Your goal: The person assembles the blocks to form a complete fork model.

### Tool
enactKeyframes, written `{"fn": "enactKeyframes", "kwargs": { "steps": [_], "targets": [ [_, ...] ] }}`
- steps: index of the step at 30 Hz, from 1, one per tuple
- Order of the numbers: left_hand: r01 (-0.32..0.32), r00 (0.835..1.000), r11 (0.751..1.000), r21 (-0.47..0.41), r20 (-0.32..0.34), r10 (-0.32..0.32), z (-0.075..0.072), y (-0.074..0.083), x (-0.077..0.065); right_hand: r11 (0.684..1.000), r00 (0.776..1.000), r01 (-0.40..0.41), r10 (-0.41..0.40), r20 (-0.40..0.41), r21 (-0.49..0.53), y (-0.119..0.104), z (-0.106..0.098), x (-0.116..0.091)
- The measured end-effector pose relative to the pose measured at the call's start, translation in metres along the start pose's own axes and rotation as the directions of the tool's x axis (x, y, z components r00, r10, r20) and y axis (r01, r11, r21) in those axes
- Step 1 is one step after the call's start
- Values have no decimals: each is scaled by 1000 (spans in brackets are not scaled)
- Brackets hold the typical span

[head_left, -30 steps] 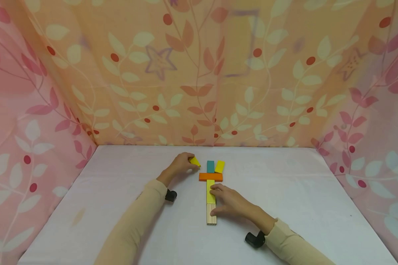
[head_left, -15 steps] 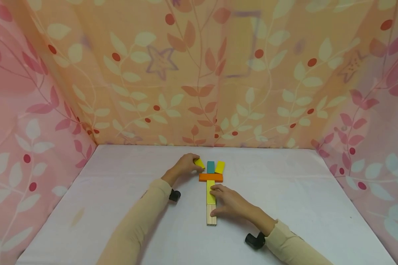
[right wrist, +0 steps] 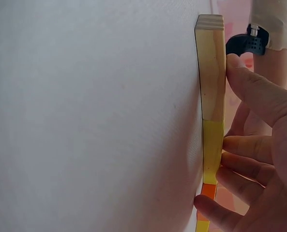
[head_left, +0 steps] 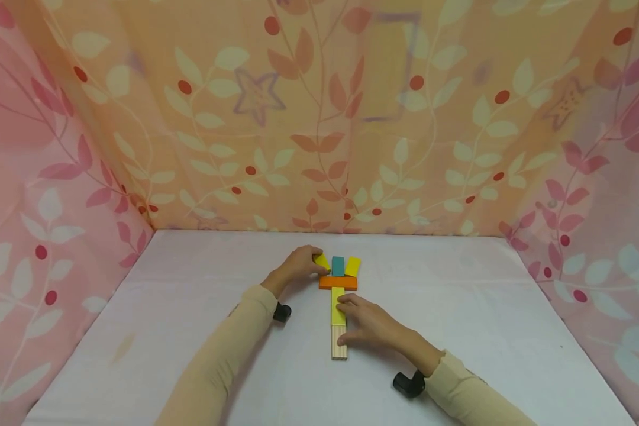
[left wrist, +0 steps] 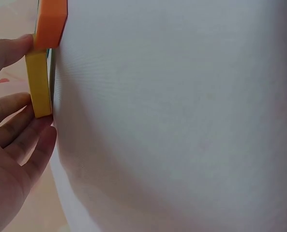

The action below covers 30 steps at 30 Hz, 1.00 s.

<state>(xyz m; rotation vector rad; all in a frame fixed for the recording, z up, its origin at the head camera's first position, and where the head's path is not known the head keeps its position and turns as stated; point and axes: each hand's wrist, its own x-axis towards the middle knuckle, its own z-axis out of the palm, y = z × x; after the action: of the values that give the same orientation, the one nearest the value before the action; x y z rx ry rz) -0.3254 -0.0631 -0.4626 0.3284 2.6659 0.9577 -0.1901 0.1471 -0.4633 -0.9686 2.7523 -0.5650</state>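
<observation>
In the head view, my left hand pinches a yellow block at the left end of the flat orange block. The left wrist view shows the thumb at one end of that yellow block and fingers at the other, its end right against the orange block. My right hand rests on the stem of the layout. Its thumb touches the plain wooden block, and its fingers lie on a long yellow block. Beyond the orange block lie a teal block and a slanted yellow block.
A white cloth covers the table. A floral curtain hangs along the back and both sides. Black wrist cameras sit under the beige sleeves.
My left hand has moved slightly right with the yellow block, bringing it up beside the teal block at the orange block's left end. The right hand has stayed in place.
</observation>
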Motion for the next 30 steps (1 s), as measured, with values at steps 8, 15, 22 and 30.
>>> {"fn": "enactKeyframes", "kwargs": {
  "steps": [8, 15, 22, 30],
  "targets": [
    [17, 1000, 999, 33, 4, -17, 1, 4, -2, 1000, 1000, 3, -3, -2, 1, 1, 1, 1],
    [23, 1000, 999, 49, 3, -23, 1, 5, -1, 1000, 1000, 5, -5, -11, 0, 0, 0, 0],
    [25, 999, 998, 51, 22, -26, 3, 5, 1, 1000, 1000, 2, -1, -13, 3, 1, 1, 0],
    [8, 999, 998, 56, 41, -10, 1, 5, -1, 1000, 1000, -1, 1, -10, 7, 1, 2, 1]
  ]
}}
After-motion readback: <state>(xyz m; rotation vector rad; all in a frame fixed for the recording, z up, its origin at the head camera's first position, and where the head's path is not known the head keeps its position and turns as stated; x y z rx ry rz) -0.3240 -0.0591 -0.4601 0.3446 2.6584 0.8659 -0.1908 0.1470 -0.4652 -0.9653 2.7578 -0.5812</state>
